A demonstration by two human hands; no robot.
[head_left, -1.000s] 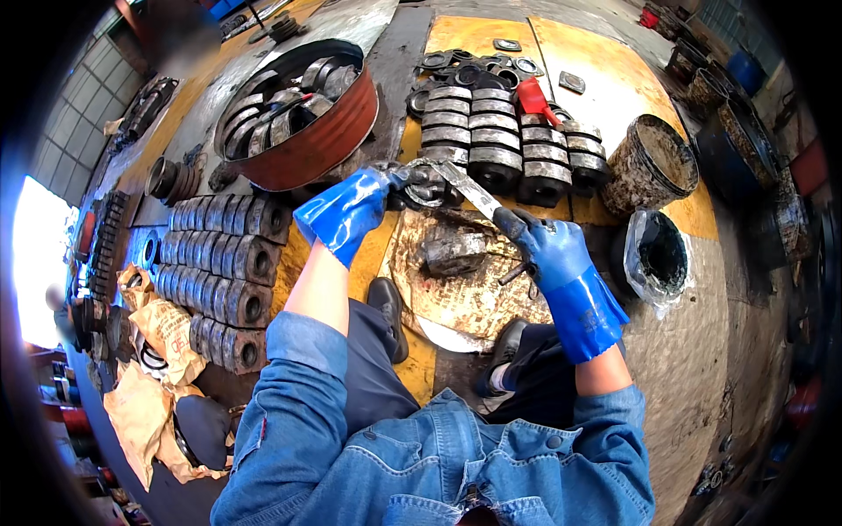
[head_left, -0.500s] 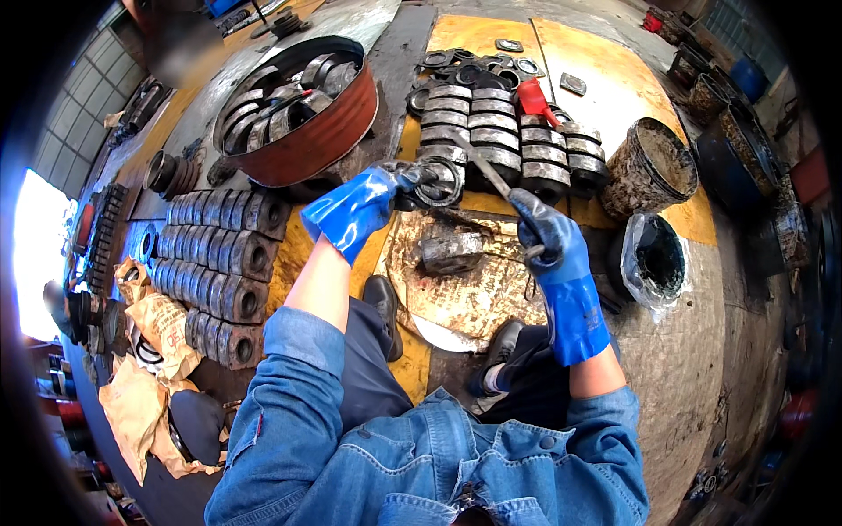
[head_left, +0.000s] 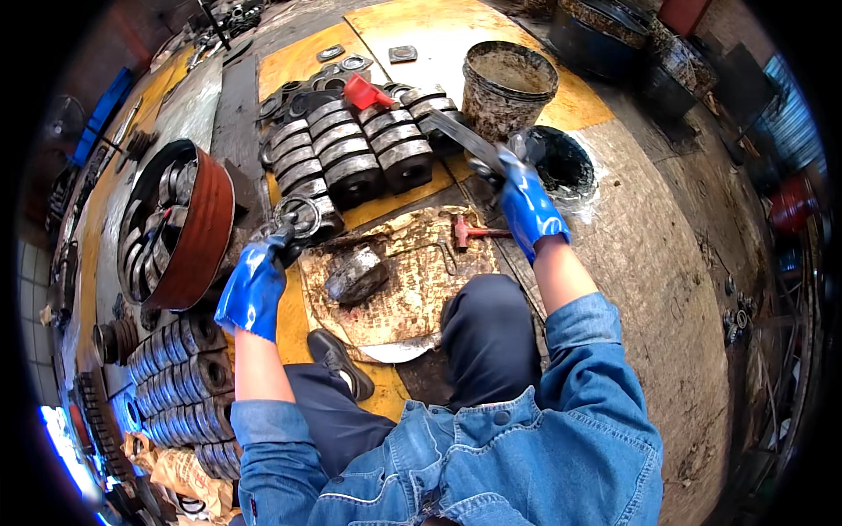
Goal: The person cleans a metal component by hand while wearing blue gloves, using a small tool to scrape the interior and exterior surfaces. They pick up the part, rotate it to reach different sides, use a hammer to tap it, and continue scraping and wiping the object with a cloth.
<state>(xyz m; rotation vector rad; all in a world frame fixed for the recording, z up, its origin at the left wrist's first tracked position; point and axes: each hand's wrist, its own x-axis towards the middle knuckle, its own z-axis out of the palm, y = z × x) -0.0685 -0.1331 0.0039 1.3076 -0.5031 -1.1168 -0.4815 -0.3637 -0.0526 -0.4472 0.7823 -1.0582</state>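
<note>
My left hand (head_left: 254,285), in a blue rubber glove with blackened fingers, is closed on a greasy metal ring (head_left: 305,209) beside the front of the stacked rings. My right hand (head_left: 531,203), gloved alike, grips a long flat metal bar (head_left: 463,134) that slants up to the left. The right fingers are beside a black, grease-filled bucket (head_left: 566,167). On the stained cardboard (head_left: 399,314) between my feet rests a dark metal block (head_left: 358,277). A red-headed hammer (head_left: 465,231) lies at the cardboard's right edge, under my right forearm.
Rows of thick metal rings (head_left: 351,149) stand ahead, with a red scoop (head_left: 364,91) on top. A rusty red drum (head_left: 203,232) full of rings is at left, above more stacked rings (head_left: 180,359). A crusted bucket (head_left: 509,92) stands at the far right of the rows.
My view has turned to the right. My right hand has moved over by the black bucket with the bar. The hammer has come into sight; my left hand keeps the ring.
</note>
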